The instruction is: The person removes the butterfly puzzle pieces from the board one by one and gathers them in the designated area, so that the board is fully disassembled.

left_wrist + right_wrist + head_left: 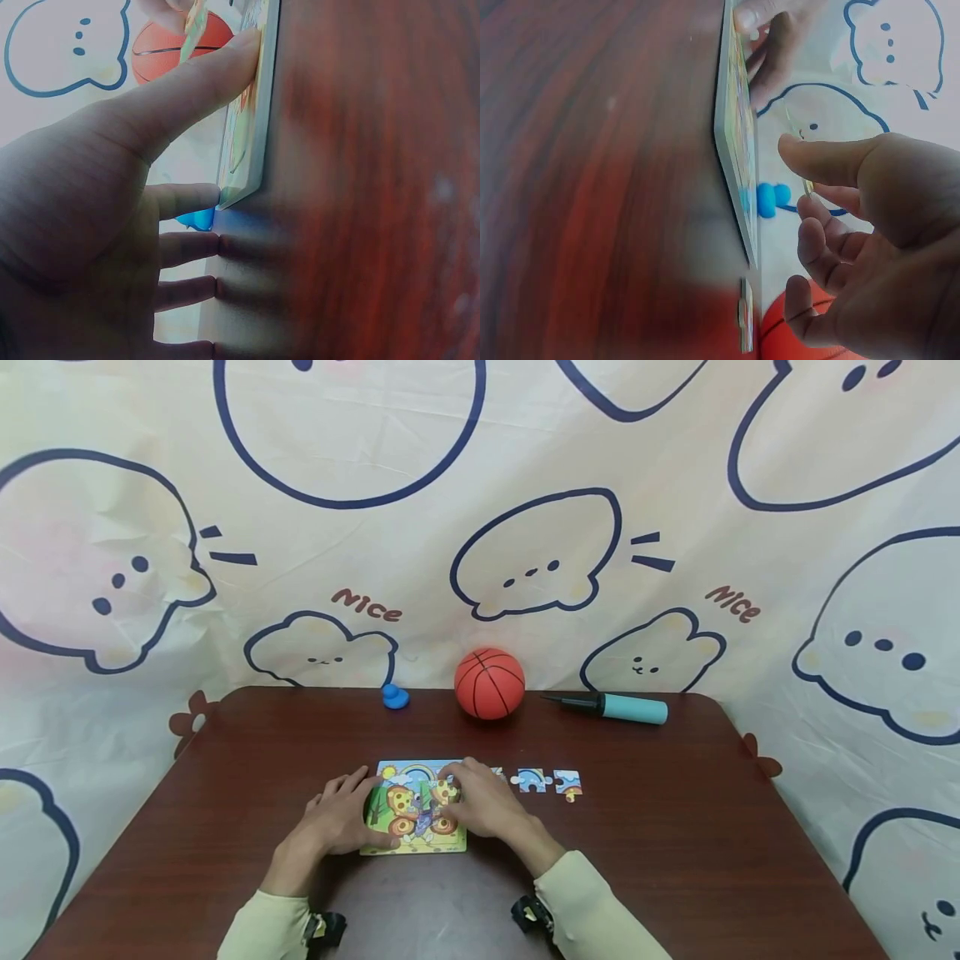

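A cartoon jigsaw puzzle board [420, 850] lies flat on the table. My left hand [341, 814] is at its left side, with the thumb [225, 64] resting on the board and the index finger [187, 199] touching the corner; the other fingers reach down straight to the tabletop. Above the board, my right hand [483, 797] pinches a thin puzzle piece [195, 34] between thumb and index finger, tilted up on edge. Right of the board lie loose puzzle pieces, one with a rainbow [532, 780], one at the end [567, 783], and another partly hidden behind my right hand.
Along the back edge of the brown table [675, 852] are a small blue rubber duck [394, 697], a red toy basketball [490, 683] and a light-blue hand pump [633, 708] with a black nozzle. A printed cloth [420, 560] hangs behind the table.
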Demonstrator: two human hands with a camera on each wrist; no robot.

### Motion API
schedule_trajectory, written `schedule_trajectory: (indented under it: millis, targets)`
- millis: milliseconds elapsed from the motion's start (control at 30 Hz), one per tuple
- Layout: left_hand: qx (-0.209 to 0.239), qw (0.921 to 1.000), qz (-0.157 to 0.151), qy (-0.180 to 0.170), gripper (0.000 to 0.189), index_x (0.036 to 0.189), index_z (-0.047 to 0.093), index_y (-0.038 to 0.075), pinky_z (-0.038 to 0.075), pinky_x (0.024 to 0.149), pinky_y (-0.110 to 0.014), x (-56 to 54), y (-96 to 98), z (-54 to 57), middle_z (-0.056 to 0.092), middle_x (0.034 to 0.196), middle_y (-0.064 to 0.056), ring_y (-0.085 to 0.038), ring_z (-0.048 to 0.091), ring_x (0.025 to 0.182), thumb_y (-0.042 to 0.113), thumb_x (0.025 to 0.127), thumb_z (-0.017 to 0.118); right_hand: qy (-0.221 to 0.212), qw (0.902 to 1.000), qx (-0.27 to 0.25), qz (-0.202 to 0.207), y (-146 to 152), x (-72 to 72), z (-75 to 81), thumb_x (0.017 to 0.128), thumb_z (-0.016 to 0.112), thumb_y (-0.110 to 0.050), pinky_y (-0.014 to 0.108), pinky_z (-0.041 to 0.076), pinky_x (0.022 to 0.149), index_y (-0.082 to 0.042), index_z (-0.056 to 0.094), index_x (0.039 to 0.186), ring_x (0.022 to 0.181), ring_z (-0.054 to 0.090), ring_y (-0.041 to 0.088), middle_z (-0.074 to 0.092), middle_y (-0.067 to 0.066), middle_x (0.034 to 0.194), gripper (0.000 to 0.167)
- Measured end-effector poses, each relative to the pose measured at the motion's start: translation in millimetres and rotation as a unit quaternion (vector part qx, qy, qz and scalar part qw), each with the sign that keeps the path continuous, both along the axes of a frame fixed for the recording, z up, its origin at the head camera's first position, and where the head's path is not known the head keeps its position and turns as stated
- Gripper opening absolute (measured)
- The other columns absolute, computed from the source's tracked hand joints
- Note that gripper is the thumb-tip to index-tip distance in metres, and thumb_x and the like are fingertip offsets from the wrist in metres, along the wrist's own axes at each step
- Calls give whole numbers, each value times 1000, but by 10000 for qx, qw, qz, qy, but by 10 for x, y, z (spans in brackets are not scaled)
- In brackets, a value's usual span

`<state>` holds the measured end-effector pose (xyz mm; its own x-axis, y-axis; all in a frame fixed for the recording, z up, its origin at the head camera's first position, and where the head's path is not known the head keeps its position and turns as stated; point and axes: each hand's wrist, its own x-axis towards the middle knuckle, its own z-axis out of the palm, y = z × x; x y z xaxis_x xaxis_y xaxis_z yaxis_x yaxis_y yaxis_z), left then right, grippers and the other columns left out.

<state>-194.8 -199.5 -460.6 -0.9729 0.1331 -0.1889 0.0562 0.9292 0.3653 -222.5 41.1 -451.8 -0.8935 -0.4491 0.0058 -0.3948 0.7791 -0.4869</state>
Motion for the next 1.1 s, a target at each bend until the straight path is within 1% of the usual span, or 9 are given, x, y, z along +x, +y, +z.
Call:
schedule_trajectory:
  millis: [100,267,500,700,833,1000,1100]
  targets:
    - [-19,10000,-2,-4,109,145,42,13,29,101,-74,-2,-3,-6,29,156,-21,-47,29,135,65,57,81,-13,10000,5,-57,75,2,-16,83,76,-33,30,44,75,-26,61,121,88,51,8,55,-7,98,42]
    - [-31,10000,-11,-19,109,145,42,13,28,101,-74,-6,-5,-6,30,156,-21,-47,29,136,65,58,81,-55,9998,120,-159,181,-7,-77,83,76,-31,33,42,79,-27,60,123,88,51,8,55,-8,99,43]
    - [-3,10000,-18,4,110,146,42,13,28,101,-74,2,-7,1,29,156,-21,-47,29,135,65,57,81,-103,9996,90,-230,333,15,-96,82,76,-31,27,47,75,-26,61,120,88,52,8,56,-8,100,41]
    - [-29,10000,-44,-12,110,146,41,14,28,101,-74,-1,-7,-3,28,156,-20,-47,29,136,66,58,80,-121,9996,102,-215,465,36,-81,82,76,-28,29,50,76,-25,61,117,91,54,9,57,-6,102,38]
    - [-12,10000,-56,12,109,146,41,13,28,101,-74,-3,-5,2,28,156,-20,-47,28,136,65,59,80,-82,9995,269,-147,538,46,-84,82,77,-28,29,48,73,-23,62,118,87,52,10,57,-5,100,39]
    - [22,10000,-49,13,109,146,41,13,28,101,-74,3,-6,2,29,156,-21,-47,28,136,65,59,81,-157,9986,508,-57,606,78,-92,81,77,-27,30,45,70,-21,63,117,83,50,11,57,-5,98,40]
    - [20,10000,-32,10,109,146,41,13,27,101,-74,5,-9,-5,28,156,-20,-47,28,136,65,59,81,-208,9979,609,-86,631,90,-95,80,77,-26,34,46,72,-22,63,117,86,52,11,59,-5,101,40]
